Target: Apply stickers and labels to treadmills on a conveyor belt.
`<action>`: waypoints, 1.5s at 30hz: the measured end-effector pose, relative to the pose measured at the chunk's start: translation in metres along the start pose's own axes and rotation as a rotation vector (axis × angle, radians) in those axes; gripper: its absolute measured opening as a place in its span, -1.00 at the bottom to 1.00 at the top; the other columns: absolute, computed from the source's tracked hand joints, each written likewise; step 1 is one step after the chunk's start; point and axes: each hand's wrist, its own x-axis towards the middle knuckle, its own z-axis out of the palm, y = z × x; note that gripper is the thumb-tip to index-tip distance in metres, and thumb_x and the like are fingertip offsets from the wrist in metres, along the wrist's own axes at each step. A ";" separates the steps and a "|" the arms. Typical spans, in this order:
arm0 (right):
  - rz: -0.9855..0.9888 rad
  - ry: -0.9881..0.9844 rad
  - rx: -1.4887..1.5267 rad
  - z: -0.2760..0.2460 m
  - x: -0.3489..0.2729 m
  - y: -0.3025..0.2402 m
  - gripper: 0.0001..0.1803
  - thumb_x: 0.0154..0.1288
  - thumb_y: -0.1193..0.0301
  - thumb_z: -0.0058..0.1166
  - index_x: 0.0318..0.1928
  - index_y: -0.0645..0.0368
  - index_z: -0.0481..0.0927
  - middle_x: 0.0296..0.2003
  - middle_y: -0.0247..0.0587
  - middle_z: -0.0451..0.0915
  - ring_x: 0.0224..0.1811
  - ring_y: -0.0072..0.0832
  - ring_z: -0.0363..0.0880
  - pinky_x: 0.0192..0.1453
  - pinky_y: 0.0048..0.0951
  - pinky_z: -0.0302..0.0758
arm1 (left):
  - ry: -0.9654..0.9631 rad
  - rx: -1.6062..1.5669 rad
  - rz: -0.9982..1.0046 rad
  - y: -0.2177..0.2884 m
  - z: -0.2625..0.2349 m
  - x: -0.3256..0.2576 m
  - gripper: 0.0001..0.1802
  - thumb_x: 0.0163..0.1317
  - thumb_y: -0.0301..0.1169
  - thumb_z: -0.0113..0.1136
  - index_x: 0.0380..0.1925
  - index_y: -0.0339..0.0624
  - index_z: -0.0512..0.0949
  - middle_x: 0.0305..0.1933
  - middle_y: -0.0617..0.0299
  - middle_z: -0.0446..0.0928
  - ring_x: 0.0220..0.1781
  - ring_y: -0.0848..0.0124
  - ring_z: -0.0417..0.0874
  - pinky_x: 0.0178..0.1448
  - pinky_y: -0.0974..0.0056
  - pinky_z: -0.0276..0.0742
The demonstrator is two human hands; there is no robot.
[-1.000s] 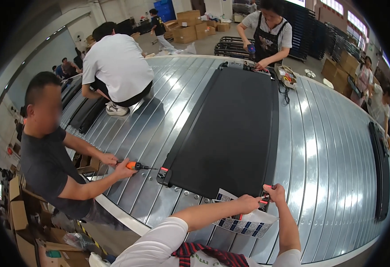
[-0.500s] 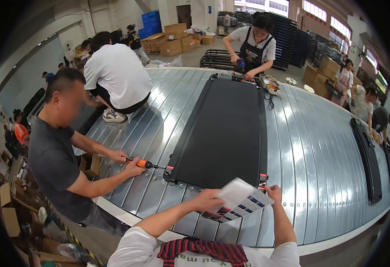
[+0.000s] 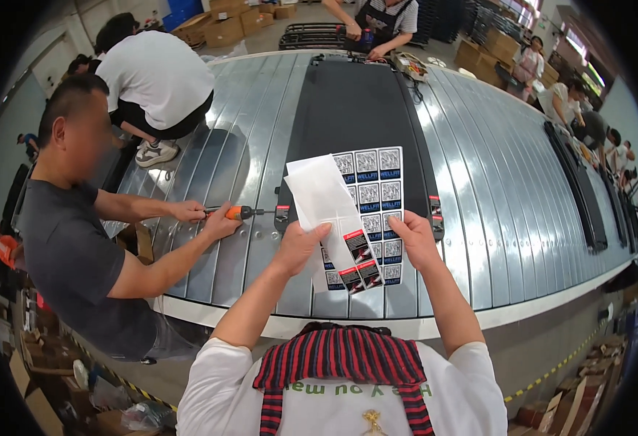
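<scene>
My left hand (image 3: 301, 248) is closed on a mostly bare white label sheet (image 3: 320, 192), with a few red-and-black stickers near its lower end. Fanned out behind it is a second sheet (image 3: 390, 173) covered in blue-and-white square-code stickers. My right hand (image 3: 415, 236) pinches that sheet's right edge, thumb on the front. Beyond the papers lies a flat black treadmill (image 3: 355, 109), with a red-and-black sticker (image 3: 436, 207) at its near right corner. The sheets cover part of its near end.
At the left, a co-worker holds an orange electric screwdriver (image 3: 237, 213) to the treadmill's near left corner. Another person (image 3: 159, 80) squats on the slatted metal conveyor (image 3: 479, 160). Across it, a co-worker handles the treadmill's far end. Long black parts (image 3: 577, 189) lie at right.
The sheets have come up and turned to face me, spread apart. My right hand has left the treadmill's near right corner and taken hold of the sticker sheet. The view has tilted downward.
</scene>
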 end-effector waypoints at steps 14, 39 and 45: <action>0.063 0.093 -0.167 0.004 -0.012 -0.023 -0.78 0.16 0.42 0.02 -0.25 0.34 0.49 -0.40 -0.29 0.57 -0.39 -0.65 0.48 -0.26 -0.59 0.42 | -0.228 -0.441 0.057 0.029 -0.012 0.046 -0.65 0.22 -0.42 -0.08 -0.02 -0.36 0.26 -0.03 0.08 0.41 -0.04 0.33 0.48 0.05 0.24 0.39; -0.868 0.234 -0.586 0.096 -0.022 -0.044 -0.63 -0.15 0.62 0.19 -0.22 0.25 0.46 -0.33 -0.15 0.47 -0.35 -0.41 0.49 -0.27 -0.50 0.45 | -0.303 -0.323 0.028 0.052 0.003 -0.015 -0.65 0.15 -0.40 0.04 -0.05 -0.25 0.35 -0.05 0.17 0.43 -0.01 0.36 0.44 0.08 0.24 0.32; -0.935 0.189 -0.565 0.074 -0.021 -0.043 -0.63 -0.16 0.67 0.17 -0.22 0.27 0.46 -0.33 -0.13 0.48 -0.36 -0.38 0.49 -0.27 -0.50 0.45 | -0.394 -0.350 0.067 0.041 0.018 -0.007 -0.65 0.16 -0.40 0.05 -0.05 -0.25 0.35 -0.05 0.16 0.44 -0.01 0.34 0.45 0.09 0.23 0.32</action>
